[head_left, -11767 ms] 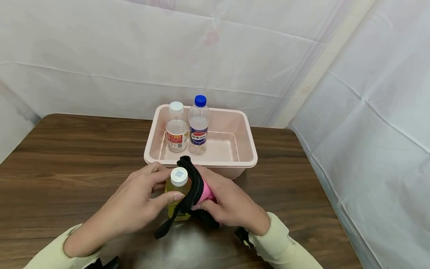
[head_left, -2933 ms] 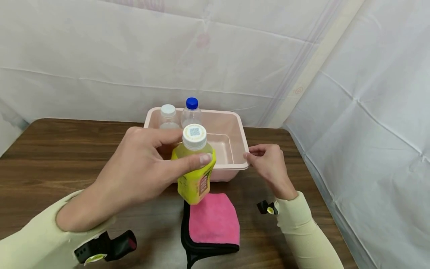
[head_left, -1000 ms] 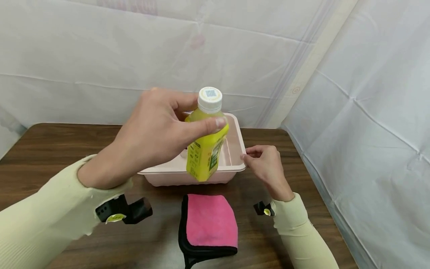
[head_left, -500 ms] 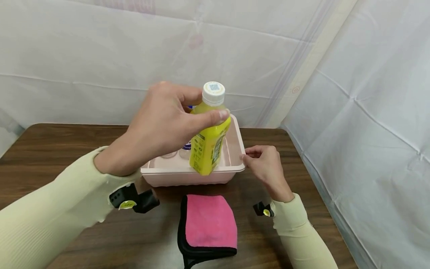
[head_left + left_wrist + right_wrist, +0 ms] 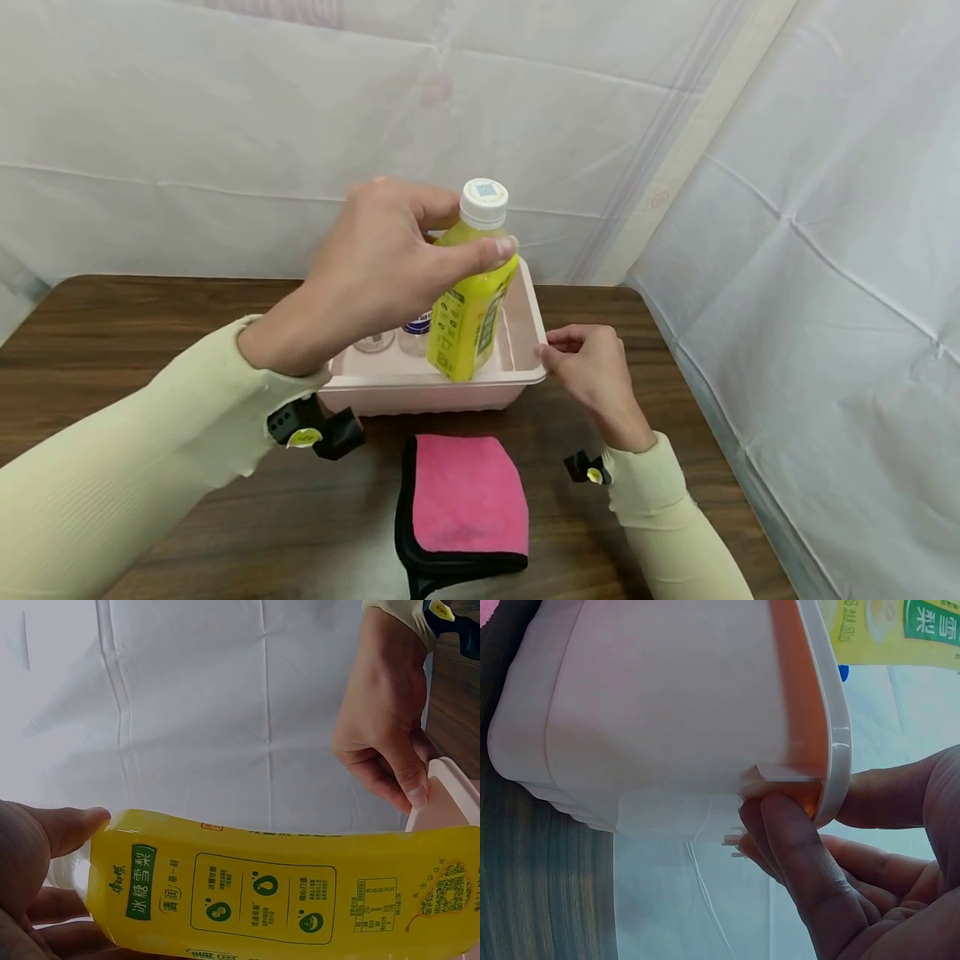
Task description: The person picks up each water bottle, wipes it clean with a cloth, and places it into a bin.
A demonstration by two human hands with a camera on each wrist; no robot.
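Observation:
My left hand point(image 5: 390, 258) grips a yellow-labelled drink bottle point(image 5: 468, 321) with a white cap just below its neck. Slightly tilted, the bottle hangs over the front part of a pale pink plastic basin point(image 5: 420, 396). In the left wrist view the label of the drink bottle point(image 5: 262, 892) faces the camera. With thumb and fingers, my right hand point(image 5: 596, 375) pinches the basin's rim at the front right corner; the right wrist view shows the fingers under and over the rim point(image 5: 838, 727).
Inside the basin, a bottle with a blue label point(image 5: 416, 325) and a clear bottle point(image 5: 375, 342) are mostly hidden behind my left hand. A folded pink cloth point(image 5: 468, 496) with black edging lies on the brown table point(image 5: 187, 308). White sheeting point(image 5: 225, 125) stands behind.
Earlier, my right hand held the pink cloth against the bottle; the cloth now lies on the table and that hand pinches the rim. My left hand has carried the bottle up over the basin.

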